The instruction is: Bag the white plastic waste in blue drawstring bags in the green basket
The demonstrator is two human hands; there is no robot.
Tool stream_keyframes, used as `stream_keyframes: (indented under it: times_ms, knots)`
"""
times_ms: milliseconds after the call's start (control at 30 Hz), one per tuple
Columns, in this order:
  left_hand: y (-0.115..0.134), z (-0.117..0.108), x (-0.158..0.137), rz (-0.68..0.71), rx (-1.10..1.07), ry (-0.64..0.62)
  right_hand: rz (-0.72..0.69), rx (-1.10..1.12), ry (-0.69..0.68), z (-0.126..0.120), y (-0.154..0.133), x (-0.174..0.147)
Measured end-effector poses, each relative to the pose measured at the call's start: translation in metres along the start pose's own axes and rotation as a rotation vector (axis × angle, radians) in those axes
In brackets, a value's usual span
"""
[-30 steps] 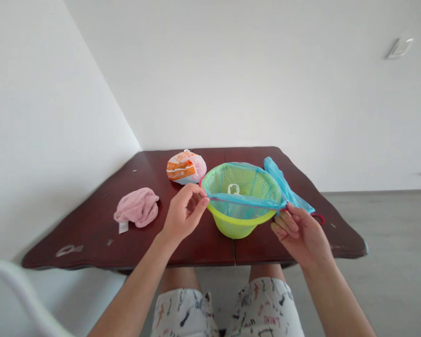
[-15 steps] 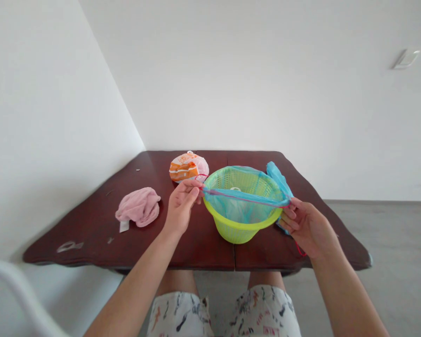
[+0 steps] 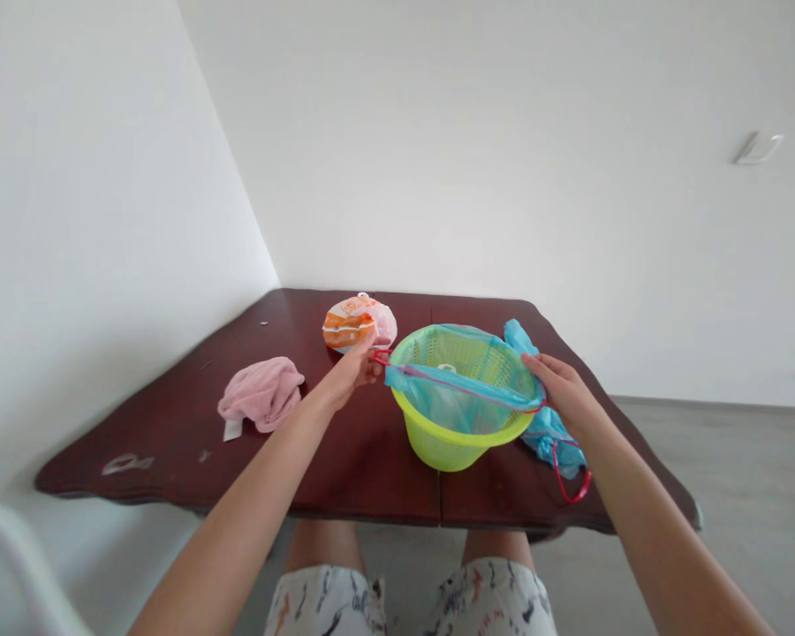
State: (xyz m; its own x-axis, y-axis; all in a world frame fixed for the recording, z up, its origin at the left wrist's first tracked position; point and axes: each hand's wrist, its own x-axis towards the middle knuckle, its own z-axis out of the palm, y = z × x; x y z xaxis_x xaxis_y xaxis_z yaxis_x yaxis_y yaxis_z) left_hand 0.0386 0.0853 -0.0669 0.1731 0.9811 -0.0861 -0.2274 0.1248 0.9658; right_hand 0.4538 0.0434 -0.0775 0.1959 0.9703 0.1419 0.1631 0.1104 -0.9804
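Note:
A yellow-green plastic basket (image 3: 441,446) stands near the table's front edge, with a thin blue drawstring garbage bag (image 3: 460,386) lining it and stretched across its mouth. To the left of the rim, my left hand (image 3: 358,367) is closed on the bag's red drawstring (image 3: 380,355). My right hand (image 3: 563,389) is closed at the right rim, where the bag's edge meets the basket; some of its fingers are hidden. Beneath and beside that hand lie more crumpled blue bags (image 3: 549,449), with a red drawstring loop (image 3: 575,492) sticking out.
A pink cloth (image 3: 263,395) with a white tag lies on the left of the dark red table (image 3: 364,473). Behind the left hand sits an orange-and-white plastic package (image 3: 354,325). White walls (image 3: 477,159) border the table at the back and left.
My left hand has shifted from the bag's edge to its red drawstring. The right hand has moved up and back along the rim, leaving the red loop below more exposed.

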Motion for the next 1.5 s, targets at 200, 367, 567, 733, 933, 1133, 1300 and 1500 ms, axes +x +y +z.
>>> stream_keyframes:
  times_ms: [200, 367, 567, 733, 933, 1133, 1300, 1500]
  knots:
    - [-0.003, 0.012, 0.026, 0.061, 0.039, -0.08, -0.098, -0.01, 0.094, 0.012, 0.001, 0.006]
    - [-0.012, 0.02, 0.034, 0.162, -0.072, 0.009, -0.152, 0.075, 0.195, 0.022, 0.005, -0.005]
    - [-0.017, 0.017, 0.029, 0.112, -0.138, -0.048, -0.218, 0.064, 0.257, 0.025, 0.007, -0.006]
    - [-0.009, 0.009, 0.023, -0.028, -0.095, -0.169, -0.258, 0.04, 0.261, 0.024, 0.01, -0.007]
    - [-0.002, 0.005, 0.03, 0.003, -0.11, -0.111, -0.252, 0.008, 0.263, 0.018, 0.007, -0.013]
    - [0.021, 0.007, 0.028, 0.135, -0.162, -0.017, -0.197, 0.04, 0.163, 0.0, -0.003, -0.016]
    - [0.048, 0.011, 0.017, 0.172, -0.216, -0.029, -0.208, 0.042, 0.073, -0.02, -0.021, -0.03]
    - [0.065, 0.003, -0.009, 0.151, -0.316, -0.07, -0.17, -0.069, 0.055, -0.039, -0.018, -0.054]
